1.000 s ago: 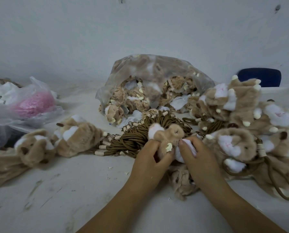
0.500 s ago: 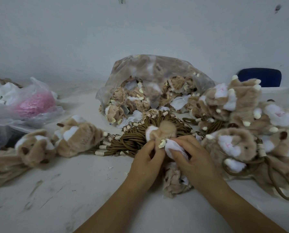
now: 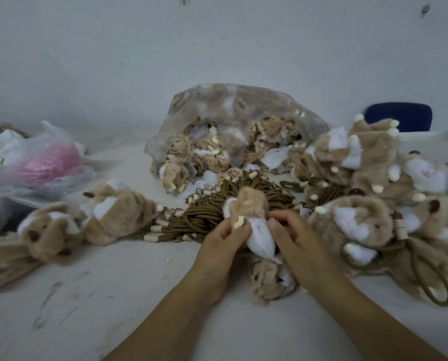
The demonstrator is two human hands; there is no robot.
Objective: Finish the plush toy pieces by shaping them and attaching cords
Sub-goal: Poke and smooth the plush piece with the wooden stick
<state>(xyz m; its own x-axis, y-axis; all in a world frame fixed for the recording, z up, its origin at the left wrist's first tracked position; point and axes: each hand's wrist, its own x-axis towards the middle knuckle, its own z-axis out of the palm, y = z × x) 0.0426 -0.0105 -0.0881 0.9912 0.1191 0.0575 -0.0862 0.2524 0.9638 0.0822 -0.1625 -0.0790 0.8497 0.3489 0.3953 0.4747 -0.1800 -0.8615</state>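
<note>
Both hands hold one tan plush piece (image 3: 251, 204) with a white fabric part (image 3: 260, 237) at the table's centre. My left hand (image 3: 222, 246) pinches its left side near a small cream paw. My right hand (image 3: 293, 239) grips the right side of the white fabric with curled fingers. Its lower tan part (image 3: 268, 281) hangs beneath my hands onto the table. Right behind lies a bundle of brown cords (image 3: 212, 212) with cream beaded ends.
A clear plastic bag (image 3: 233, 131) of unfinished plush pieces stands behind the cords. Finished plush toys (image 3: 373, 178) with cords pile at right. Two plush toys (image 3: 87, 217) lie at left, near a bag with pink material (image 3: 48, 162). A blue chair back (image 3: 399, 117) is far right.
The white fabric part has come further out of the tan piece and now hangs longer between my hands. Both hands have shifted slightly lower along it.
</note>
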